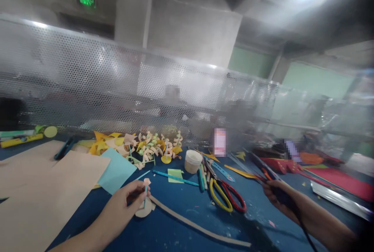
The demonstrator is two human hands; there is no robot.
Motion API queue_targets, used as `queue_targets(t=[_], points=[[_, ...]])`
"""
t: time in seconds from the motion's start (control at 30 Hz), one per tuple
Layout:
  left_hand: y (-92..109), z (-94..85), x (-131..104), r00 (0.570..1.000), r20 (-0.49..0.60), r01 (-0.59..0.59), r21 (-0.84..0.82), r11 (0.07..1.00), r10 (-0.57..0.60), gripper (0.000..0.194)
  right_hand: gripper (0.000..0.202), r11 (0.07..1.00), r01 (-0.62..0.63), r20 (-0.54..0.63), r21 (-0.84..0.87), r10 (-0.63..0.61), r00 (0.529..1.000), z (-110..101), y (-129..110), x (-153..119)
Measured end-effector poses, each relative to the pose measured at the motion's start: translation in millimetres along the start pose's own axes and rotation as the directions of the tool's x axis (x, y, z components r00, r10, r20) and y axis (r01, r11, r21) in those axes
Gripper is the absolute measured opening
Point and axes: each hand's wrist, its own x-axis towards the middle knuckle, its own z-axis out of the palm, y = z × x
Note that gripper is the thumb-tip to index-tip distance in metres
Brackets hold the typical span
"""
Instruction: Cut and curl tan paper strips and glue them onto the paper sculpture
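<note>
My left hand (pixel 128 201) is closed on a small paper piece, a light-blue strip (pixel 145 197) with a pink top, above a round beige paper disc (pixel 143 210). A long beige paper strip (pixel 195 225) curves from beside those fingers toward the front right. On the right, my right hand (pixel 277 195) is wrapped round a dark tool (pixel 288 201) with a cord trailing down from it; its tip is blurred. Between the hands lie scissors (pixel 223 195) with one yellow and one red handle.
Beige sheets (pixel 78 178) and a light-blue sheet (pixel 117 170) cover the left. Paper curls (pixel 149 146), a white tub (pixel 193 161) and markers (pixel 202 178) stand behind. Red paper (pixel 344 181) and a metal ruler (pixel 340 201) lie right. A perforated screen (pixel 181 72) borders the back.
</note>
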Motion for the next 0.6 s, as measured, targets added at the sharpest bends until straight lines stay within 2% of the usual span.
queue_targets(t=[0.1,0.2,0.23,0.3,0.37,0.43,0.6], points=[[-1.7,0.2,0.8,1.000,-0.004,0.017,-0.045,0.999,-0.017,0.024,0.010,0.994,-0.020,0.067,0.108,0.013,0.998,43.4,-0.3,-18.4],[-1.6,0.4,0.8,1.000,-0.006,0.014,-0.054,0.998,-0.015,0.023,0.013,0.993,-0.017,0.182,0.119,-0.005,0.983,81.9,17.2,-34.7],[-1.6,0.4,0.6,1.000,-0.012,0.004,-0.048,0.999,-0.005,0.023,0.016,0.995,-0.031,0.263,0.090,0.006,0.965,92.7,25.4,-39.3],[-2.2,0.6,0.2,0.999,-0.029,-0.019,-0.039,0.999,0.018,0.022,0.023,0.998,0.036,0.375,0.052,-0.053,0.926,111.2,42.6,-47.1],[-3.8,0.9,0.3,0.999,-0.035,-0.021,-0.051,0.998,0.019,0.022,0.032,0.992,0.130,0.432,-0.003,-0.116,0.894,125.7,59.0,-53.7],[-5.8,1.2,0.9,0.999,-0.033,-0.017,-0.073,0.997,0.015,0.022,0.043,0.982,0.163,0.456,-0.094,-0.103,0.884,136.1,73.2,-60.4],[-7.1,0.9,2.7,1.000,-0.028,-0.017,-0.090,0.996,0.014,0.023,0.048,0.917,0.259,0.499,-0.303,-0.079,0.863,145.2,95.7,-78.3]])
